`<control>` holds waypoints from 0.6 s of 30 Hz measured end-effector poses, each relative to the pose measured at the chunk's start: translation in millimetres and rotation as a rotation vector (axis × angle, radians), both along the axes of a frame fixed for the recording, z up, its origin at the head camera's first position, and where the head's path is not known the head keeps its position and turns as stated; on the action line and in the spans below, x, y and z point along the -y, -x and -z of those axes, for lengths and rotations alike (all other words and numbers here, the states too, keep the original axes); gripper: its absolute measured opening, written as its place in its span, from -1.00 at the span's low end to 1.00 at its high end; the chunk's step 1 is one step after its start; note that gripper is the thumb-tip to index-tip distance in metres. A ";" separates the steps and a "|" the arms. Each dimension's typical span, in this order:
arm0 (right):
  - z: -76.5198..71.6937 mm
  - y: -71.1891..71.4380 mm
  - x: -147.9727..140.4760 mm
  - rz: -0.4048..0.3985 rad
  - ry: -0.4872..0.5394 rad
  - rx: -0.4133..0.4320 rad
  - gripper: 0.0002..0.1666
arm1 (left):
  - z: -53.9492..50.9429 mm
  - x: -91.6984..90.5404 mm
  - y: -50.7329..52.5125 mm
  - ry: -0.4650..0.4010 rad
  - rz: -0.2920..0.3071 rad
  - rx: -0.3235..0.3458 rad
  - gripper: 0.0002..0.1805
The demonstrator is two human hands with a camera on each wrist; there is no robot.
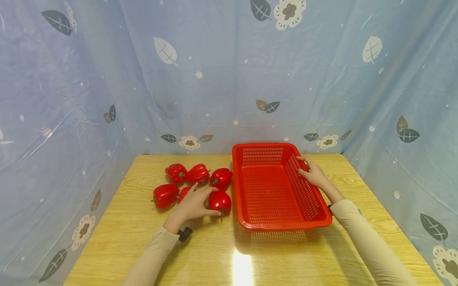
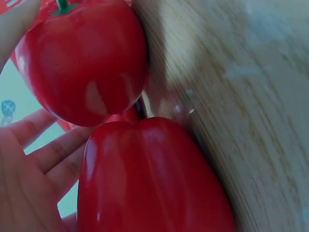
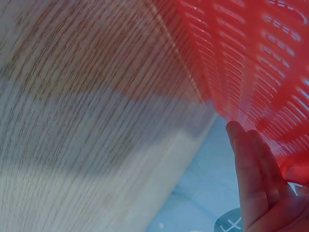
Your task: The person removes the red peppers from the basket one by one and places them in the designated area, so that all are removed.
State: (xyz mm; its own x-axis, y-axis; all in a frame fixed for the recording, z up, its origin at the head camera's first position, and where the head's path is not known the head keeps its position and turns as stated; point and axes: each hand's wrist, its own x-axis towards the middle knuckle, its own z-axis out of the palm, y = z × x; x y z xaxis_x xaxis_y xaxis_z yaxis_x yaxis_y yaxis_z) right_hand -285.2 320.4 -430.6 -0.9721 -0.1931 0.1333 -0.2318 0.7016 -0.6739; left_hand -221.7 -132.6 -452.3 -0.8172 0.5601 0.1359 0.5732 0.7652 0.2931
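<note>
My left hand (image 1: 195,204) reaches around a red bell pepper (image 1: 220,201), thumb on the near side and fingers on the far side. In the left wrist view its fingers (image 2: 53,150) look spread and fairly straight beside that pepper; whether they press on it I cannot tell. A second bell pepper (image 2: 149,179) lies close under the hand, partly covered by it in the head view. My right hand (image 1: 313,173) holds the right rim of a red plastic basket (image 1: 270,194), thumb over the inside. Against the outer wall lie the right hand's fingers (image 3: 251,164).
Several more red bell peppers (image 1: 166,196) lie left of the basket, towards the back of the wooden table (image 1: 207,254). One pepper (image 1: 221,178) sits right beside the basket's left wall. Blue patterned curtains (image 1: 214,79) hang behind and on both sides.
</note>
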 end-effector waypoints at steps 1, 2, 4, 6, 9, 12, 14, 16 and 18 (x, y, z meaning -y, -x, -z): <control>0.0 -0.1 -0.1 0.000 -0.002 -0.006 -0.44 | -0.4 0.2 0.3 0.002 0.000 0.003 -0.08; 0.1 0.0 -0.3 0.001 -0.004 -0.009 -0.44 | -0.9 0.3 0.6 0.004 0.000 0.005 -0.07; 0.5 0.5 -1.4 0.008 -0.008 -0.010 -0.42 | -1.9 0.5 1.0 0.010 -0.006 0.011 -0.07; 0.6 1.1 -2.6 0.016 -0.003 0.000 -0.39 | -3.2 0.7 1.3 0.016 -0.012 0.017 -0.07; -0.2 1.5 -4.6 0.019 0.001 0.013 -0.36 | -5.7 1.3 2.4 0.026 -0.020 0.018 -0.08; -2.4 0.8 -6.6 0.012 0.013 0.024 -0.35 | -8.7 1.9 4.1 0.022 -0.018 0.016 -0.08; -4.2 0.1 -7.6 0.006 0.021 0.029 -0.34 | -11.0 2.2 5.5 0.020 -0.021 0.018 -0.09; -4.9 0.5 -8.8 0.003 0.024 0.032 -0.33 | -13.5 3.0 7.1 0.016 -0.025 0.023 -0.08; -5.4 1.4 -9.4 -0.001 0.023 0.027 -0.32 | -16.4 3.6 8.8 0.015 -0.032 0.031 -0.07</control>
